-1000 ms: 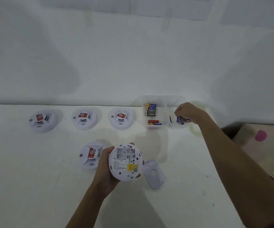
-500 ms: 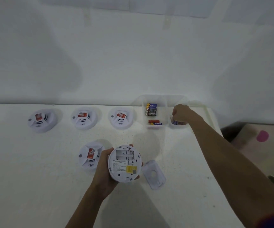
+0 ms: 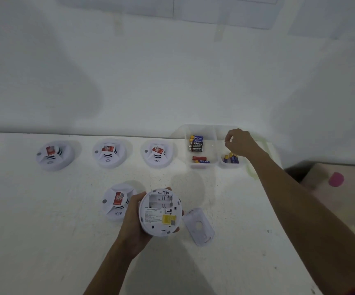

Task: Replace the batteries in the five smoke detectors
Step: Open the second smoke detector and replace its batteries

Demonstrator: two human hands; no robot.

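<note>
My left hand holds a white smoke detector turned back side up; its battery bay is uncovered and empty. The detached cover lies on the table just right of it. A fourth detector sits face up by my left hand, and three more stand in a row at the back. My right hand hovers over the right clear bin, fingers loosely curled and holding nothing. Blue batteries lie in that bin below it.
The left clear bin holds several black, red and blue batteries. A white wall rises right behind the table. The table's right edge runs diagonally; beyond it stands a box with a pink object.
My right hand carried blue batteries down into the right bin, let them go, and has lifted up and back. The left hand and its detector stayed put.
</note>
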